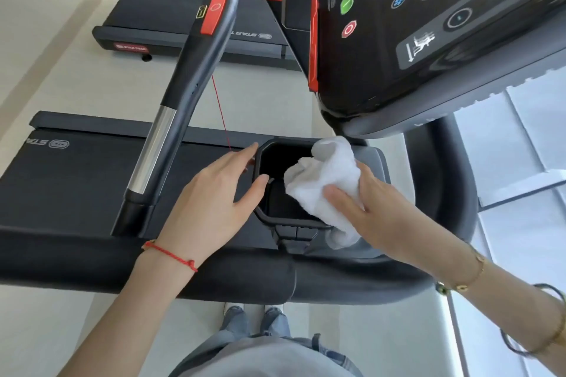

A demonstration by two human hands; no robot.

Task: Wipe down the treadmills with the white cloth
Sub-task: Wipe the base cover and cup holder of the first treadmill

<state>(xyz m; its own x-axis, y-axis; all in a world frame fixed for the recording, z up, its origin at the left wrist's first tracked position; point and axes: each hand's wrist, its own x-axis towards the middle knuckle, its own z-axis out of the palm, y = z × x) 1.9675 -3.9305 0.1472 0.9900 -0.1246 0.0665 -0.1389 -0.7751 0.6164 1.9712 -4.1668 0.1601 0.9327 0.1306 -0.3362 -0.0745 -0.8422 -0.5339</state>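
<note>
A bunched white cloth (326,176) lies over the right rim of a black cup holder (277,168) on the near treadmill (76,187). My right hand (372,211) grips the cloth, thumb on top of it, and part of the cloth hangs below my palm. With straight fingers, my left hand (214,199) rests on the holder's left rim, the thumb on its edge. The treadmill's console (428,34) with round buttons rises at the upper right.
A black handrail (186,82) with a chrome section and a red panel slants up from the left of the holder. A second treadmill (171,21) stands farther back. A thin red cord (220,113) hangs near the handrail. Pale floor and my feet (254,315) show below.
</note>
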